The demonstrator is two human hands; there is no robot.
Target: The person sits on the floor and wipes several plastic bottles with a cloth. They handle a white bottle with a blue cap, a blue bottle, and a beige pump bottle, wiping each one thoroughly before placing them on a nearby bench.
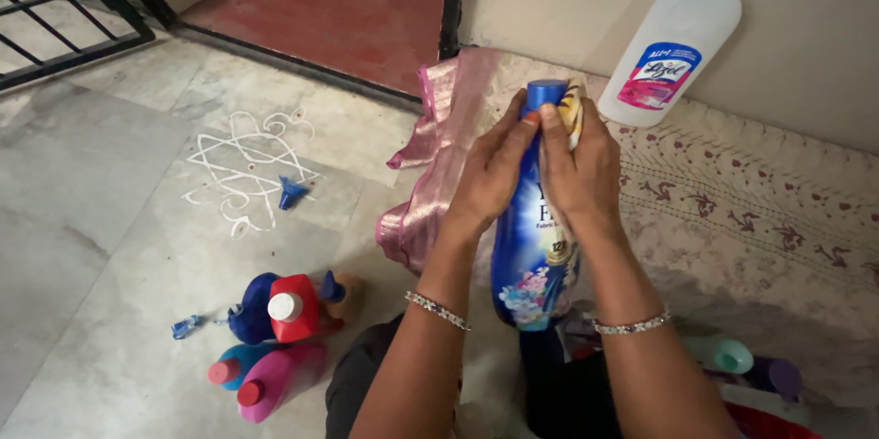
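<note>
Both hands hold a tall blue bottle (531, 260) with a flower label and a blue cap, upright above my lap. My left hand (492, 167) wraps its upper part from the left, thumb up near the cap. On the other side my right hand (579, 164) presses a pale yellowish cloth (571, 111) against the bottle's neck. Each wrist wears a beaded bracelet.
A white bottle with a blue cap (673, 41) leans on the wall. A pink shiny cloth (430, 173) lies on a patterned mat (751, 210). Several coloured bottles (275, 334) stand at lower left, more (746, 361) at lower right. A chalk floor drawing (245, 164) and a metal gate (55, 9) are on the left.
</note>
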